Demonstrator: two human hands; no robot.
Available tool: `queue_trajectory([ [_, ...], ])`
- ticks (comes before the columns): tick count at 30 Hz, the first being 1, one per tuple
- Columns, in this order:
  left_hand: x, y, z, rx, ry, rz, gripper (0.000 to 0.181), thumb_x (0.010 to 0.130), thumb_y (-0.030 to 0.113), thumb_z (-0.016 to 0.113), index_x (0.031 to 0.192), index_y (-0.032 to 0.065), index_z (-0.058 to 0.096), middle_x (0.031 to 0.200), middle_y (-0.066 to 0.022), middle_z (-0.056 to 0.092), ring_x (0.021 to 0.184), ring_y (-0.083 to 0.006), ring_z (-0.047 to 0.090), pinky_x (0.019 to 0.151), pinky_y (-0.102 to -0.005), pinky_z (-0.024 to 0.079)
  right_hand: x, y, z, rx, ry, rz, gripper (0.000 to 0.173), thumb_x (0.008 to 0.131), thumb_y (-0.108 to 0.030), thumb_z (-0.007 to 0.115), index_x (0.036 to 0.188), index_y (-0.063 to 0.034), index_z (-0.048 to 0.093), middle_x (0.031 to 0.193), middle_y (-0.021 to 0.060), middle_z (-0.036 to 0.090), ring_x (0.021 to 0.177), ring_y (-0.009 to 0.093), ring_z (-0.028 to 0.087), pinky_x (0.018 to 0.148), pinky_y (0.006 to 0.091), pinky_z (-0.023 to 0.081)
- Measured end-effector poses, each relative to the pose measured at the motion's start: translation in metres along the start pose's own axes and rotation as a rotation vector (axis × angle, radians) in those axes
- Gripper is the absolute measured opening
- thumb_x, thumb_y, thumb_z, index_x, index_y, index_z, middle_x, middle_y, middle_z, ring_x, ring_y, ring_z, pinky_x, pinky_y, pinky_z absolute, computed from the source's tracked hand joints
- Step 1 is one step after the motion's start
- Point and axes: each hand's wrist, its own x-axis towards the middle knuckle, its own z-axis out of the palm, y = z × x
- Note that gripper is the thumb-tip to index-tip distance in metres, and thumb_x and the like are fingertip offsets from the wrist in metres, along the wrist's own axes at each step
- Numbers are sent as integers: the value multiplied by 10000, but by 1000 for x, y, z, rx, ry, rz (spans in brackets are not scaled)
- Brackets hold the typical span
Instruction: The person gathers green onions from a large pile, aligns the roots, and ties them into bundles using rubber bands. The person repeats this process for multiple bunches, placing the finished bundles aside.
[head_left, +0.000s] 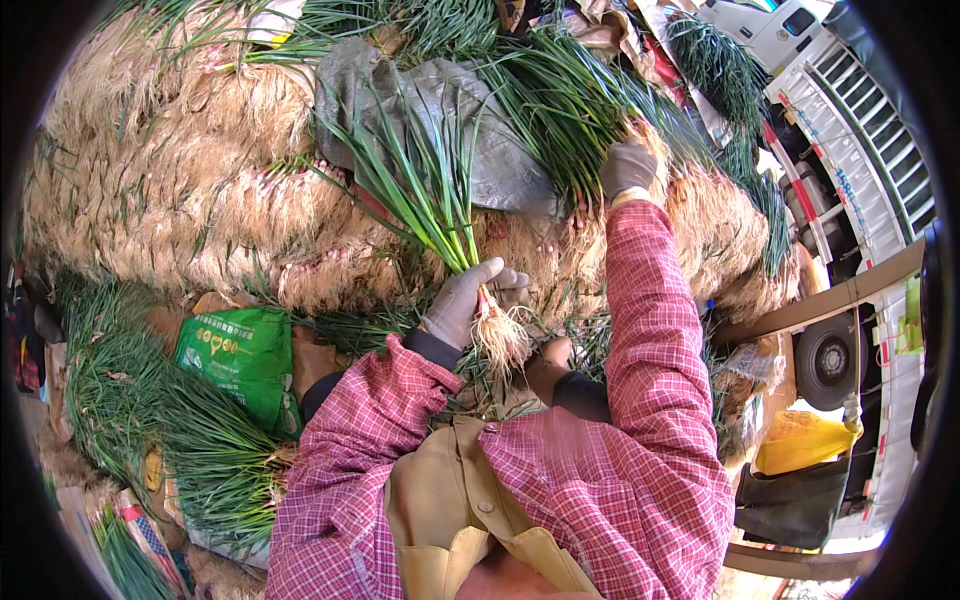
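My left hand (465, 300), in a grey glove, is closed round a small bunch of green onions (439, 217). Their long green leaves fan upward, and their pale roots hang below the fist. My right hand (630, 169), gloved too, reaches forward to the upper right into the roots and stem ends of a larger heap of green onions (570, 112); its fingers are partly hidden, so I cannot tell whether it grips any. Between the hands and beyond them lies a grey plastic sheet (435, 112) on the pile.
A long pile of rooted onions (172, 187) stretches across in front. A green printed bag (240, 360) lies to the left, with onion bunches (217, 457) below it. At the right are a wooden beam (825, 292), a yellow bag (806, 442) and a white truck (862, 187).
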Motion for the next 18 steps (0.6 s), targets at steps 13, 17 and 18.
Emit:
queue_trajectory([
  [13, 10, -31, -29, 536, -60, 280, 347, 991, 241, 555, 1193, -29, 635, 1063, -69, 691, 965, -151, 646, 804, -299, 541, -216, -55, -176, 1661, -781, 346, 399, 914, -382, 712, 998, 8, 696, 864, 76, 638, 791, 130, 584, 700, 243, 472],
  [17, 22, -35, -35, 88, -14, -67, 283, 951, 157, 591, 1148, -42, 634, 991, -113, 696, 861, -203, 675, 780, -317, 551, -184, -82, -136, 1596, -851, 320, 697, 923, -584, 594, 1177, 65, 626, 961, 129, 686, 841, 197, 631, 779, 321, 516],
  [18, 11, -26, -15, 139, 124, -37, 208, 917, 106, 622, 1057, -44, 653, 905, -107, 691, 771, -215, 673, 722, -317, 550, -174, -84, -149, 1589, -914, 154, 669, 938, -521, 602, 1196, 97, 606, 986, 144, 690, 877, 220, 648, 817, 332, 525],
])
